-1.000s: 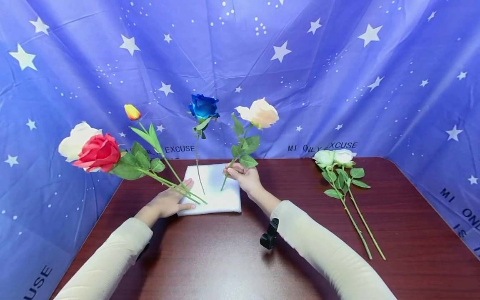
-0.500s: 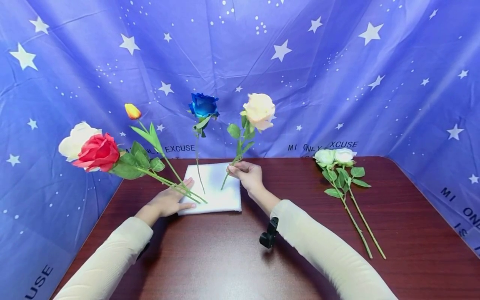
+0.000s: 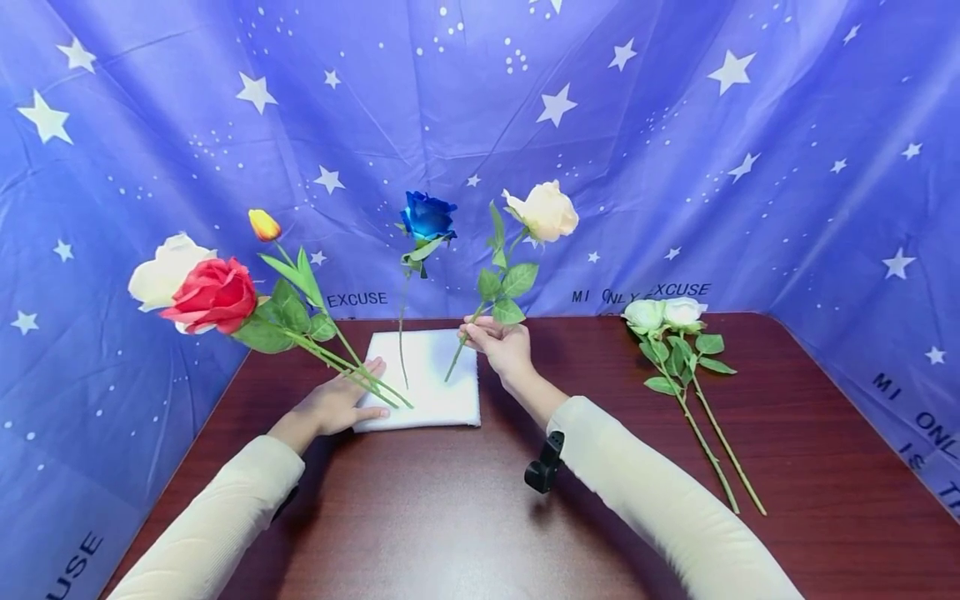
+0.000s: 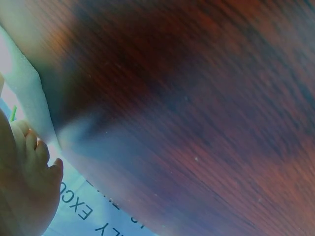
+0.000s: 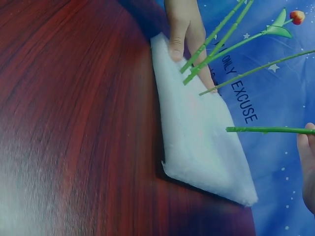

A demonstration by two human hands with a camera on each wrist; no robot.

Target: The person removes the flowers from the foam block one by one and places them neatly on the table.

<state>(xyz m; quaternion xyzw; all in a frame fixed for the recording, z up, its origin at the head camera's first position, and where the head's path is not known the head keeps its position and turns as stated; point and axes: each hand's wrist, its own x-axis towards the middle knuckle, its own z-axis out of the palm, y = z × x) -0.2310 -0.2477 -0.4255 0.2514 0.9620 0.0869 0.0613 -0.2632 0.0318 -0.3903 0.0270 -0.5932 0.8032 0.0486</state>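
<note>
My left hand (image 3: 337, 404) lies with straight fingers on the left side of a white padded foam slab (image 3: 442, 408), beside several stems. In the right wrist view, its thumb and fingers rest on the slab (image 5: 197, 142). My right hand (image 3: 506, 346) pinches the stem of a cream rose (image 3: 547, 212); the stem's lower tip meets the slab's right part. A blue rose (image 3: 428, 217) stands upright in the middle of the slab. A red rose (image 3: 213, 296), a white rose (image 3: 168, 271) and an orange-yellow tulip (image 3: 264, 225) lean left from it.
Two pale green-white roses (image 3: 645, 315) lie on the dark red wooden table (image 3: 600, 367) at the right, stems toward the front. A blue star-printed cloth (image 3: 480, 108) hangs close behind the table and along both sides.
The cream rose has turned and its head has swung right and slightly up in my right hand. The blue, red and white blooms have shifted right. My left hand stays on the slab.
</note>
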